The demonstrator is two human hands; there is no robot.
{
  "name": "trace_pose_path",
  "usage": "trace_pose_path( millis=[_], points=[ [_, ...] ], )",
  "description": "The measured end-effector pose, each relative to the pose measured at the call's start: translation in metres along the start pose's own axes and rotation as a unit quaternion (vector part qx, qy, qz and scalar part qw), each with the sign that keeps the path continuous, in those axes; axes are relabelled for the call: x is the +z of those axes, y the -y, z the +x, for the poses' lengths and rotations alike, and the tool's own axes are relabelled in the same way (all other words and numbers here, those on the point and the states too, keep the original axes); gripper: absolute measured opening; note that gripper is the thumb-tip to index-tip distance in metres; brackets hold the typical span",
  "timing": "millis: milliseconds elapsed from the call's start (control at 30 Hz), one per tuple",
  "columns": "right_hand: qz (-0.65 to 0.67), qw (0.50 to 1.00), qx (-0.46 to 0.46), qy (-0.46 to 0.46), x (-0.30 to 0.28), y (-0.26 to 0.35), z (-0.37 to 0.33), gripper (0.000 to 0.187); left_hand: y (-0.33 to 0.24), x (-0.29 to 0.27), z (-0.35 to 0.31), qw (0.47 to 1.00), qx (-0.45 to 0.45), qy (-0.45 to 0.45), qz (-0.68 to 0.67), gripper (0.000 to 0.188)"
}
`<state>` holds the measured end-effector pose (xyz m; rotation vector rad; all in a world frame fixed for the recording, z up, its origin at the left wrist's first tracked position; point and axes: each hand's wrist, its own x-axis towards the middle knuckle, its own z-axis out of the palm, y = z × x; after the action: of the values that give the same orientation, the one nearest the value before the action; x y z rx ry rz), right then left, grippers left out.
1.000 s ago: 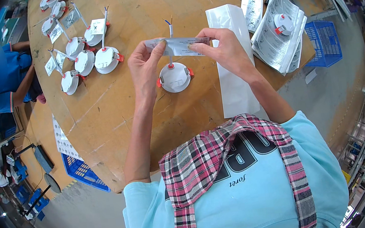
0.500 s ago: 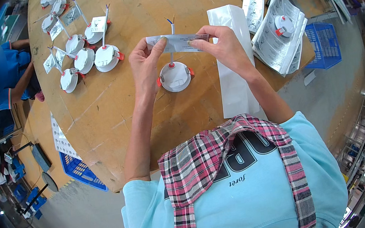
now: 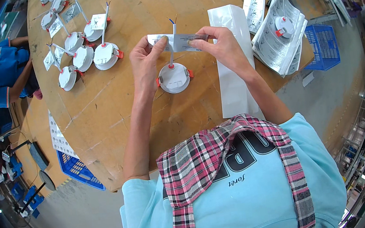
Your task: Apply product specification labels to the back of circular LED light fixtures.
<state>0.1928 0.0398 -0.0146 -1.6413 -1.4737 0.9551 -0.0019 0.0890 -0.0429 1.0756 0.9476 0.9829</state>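
While both hands pinched the label strip (image 3: 178, 43), left hand (image 3: 145, 64) at nine o'clock, right hand (image 3: 222, 45) at three, its long axis ran crosswise above the round lamp (image 3: 174, 77).

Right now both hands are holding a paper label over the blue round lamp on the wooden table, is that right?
Not quite: the head view shows the round lamp is white, not blue. The left hand and right hand do hold the paper label over it on the wooden table.
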Motion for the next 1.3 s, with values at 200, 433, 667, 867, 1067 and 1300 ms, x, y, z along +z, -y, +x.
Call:
trace_pose_path(
  millis=[200,433,667,867,1067,1300],
  points=[
    [0.08,0.993,0.046,0.078,-0.005,-0.019,0.003,0.04,-0.001,-0.005,-0.001,0.999,-0.028,0.035,0.006,0.02],
    [-0.041,0.999,0.008,0.017,-0.009,-0.003,-0.004,0.057,-0.004,-0.003,0.001,0.998,-0.029,0.062,0.004,0.02],
    [-0.149,0.981,-0.121,-0.001,-0.001,0.024,0.007,0.039,-0.001,-0.001,0.002,0.992,-0.059,0.105,0.036,0.024],
    [-0.086,0.993,-0.075,0.001,0.005,0.024,0.004,0.027,0.011,-0.009,-0.006,0.996,-0.072,-0.035,-0.049,0.051],
    [-0.074,0.995,-0.063,-0.032,0.005,0.016,0.003,0.024,0.009,0.002,-0.06,0.98,0.035,0.029,0.193,0.056],
    [-0.094,0.99,-0.101,0.043,-0.007,0.021,0.0,0.018,-0.003,-0.003,-0.065,0.983,-0.044,0.059,0.167,0.046]
  ],
)
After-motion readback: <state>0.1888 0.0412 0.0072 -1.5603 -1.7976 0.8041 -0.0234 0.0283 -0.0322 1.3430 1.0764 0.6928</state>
